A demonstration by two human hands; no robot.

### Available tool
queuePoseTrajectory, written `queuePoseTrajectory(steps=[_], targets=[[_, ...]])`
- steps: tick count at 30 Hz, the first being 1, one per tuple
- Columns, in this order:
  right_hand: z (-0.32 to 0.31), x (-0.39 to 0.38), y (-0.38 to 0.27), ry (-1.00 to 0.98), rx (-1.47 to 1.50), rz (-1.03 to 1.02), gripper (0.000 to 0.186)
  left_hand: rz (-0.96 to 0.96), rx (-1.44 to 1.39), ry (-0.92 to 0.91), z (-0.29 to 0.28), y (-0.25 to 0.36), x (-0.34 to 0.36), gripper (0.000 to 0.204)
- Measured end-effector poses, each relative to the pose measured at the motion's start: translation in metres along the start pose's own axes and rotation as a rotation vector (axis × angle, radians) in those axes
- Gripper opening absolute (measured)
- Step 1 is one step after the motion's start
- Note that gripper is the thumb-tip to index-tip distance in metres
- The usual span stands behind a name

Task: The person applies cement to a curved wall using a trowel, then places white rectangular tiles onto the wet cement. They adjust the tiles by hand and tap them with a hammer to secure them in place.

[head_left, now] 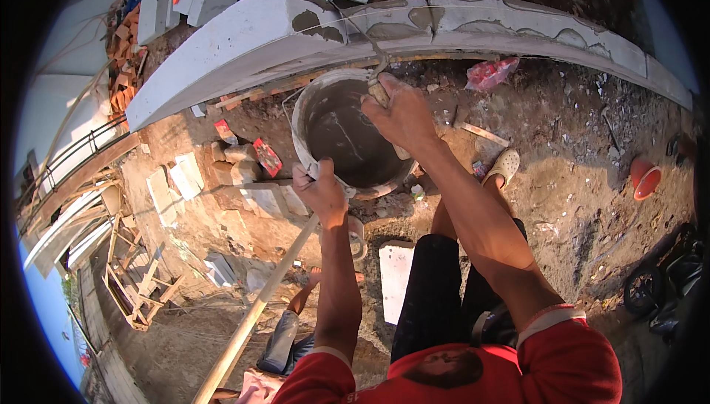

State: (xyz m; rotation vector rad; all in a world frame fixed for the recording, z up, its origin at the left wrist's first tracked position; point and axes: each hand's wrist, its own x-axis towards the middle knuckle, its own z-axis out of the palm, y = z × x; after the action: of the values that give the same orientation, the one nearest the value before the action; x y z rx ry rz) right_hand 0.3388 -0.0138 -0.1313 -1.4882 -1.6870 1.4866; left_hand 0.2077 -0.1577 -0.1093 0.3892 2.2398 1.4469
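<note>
My right hand (405, 116) is closed round the wooden handle of a trowel (381, 64), whose thin metal end points up toward the block wall and shows nearly edge-on. The hand is over the far right rim of a pale bucket (299, 124). Grey wet mortar (347, 141) lies in the bucket. My left hand (324, 193) grips the bucket's near left rim, thumb up. Beyond the bucket stands a low wall of light grey blocks (532, 31) with patches of mortar. A large block (222, 42) with mortar on its right end belongs to the wall's left part.
A long pole (259, 304) slants beneath my left forearm. Another person (285, 345) is at the lower left. A red plastic bag (492, 73) lies by the wall, an orange bowl-like object (645, 178) at right. Loose blocks (396, 275), a wooden frame (137, 286) and a motorbike (665, 278) stand around.
</note>
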Motion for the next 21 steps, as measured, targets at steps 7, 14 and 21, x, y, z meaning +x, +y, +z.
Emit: queuePoseTrajectory(steps=[7,14,21], targets=[[-0.018,0.028,-0.023,-0.066,0.269,-0.133,0.047,0.018,-0.025,-0.037,-0.003,-0.003,-0.003,0.013],[0.017,-0.036,0.014,0.056,0.325,0.129,0.037,0.011,-0.089,-0.064,-0.006,-0.015,-0.001,0.015],[0.034,-0.047,-0.020,0.058,0.325,0.123,0.040,-0.006,-0.079,-0.072,-0.006,-0.013,0.003,0.014]])
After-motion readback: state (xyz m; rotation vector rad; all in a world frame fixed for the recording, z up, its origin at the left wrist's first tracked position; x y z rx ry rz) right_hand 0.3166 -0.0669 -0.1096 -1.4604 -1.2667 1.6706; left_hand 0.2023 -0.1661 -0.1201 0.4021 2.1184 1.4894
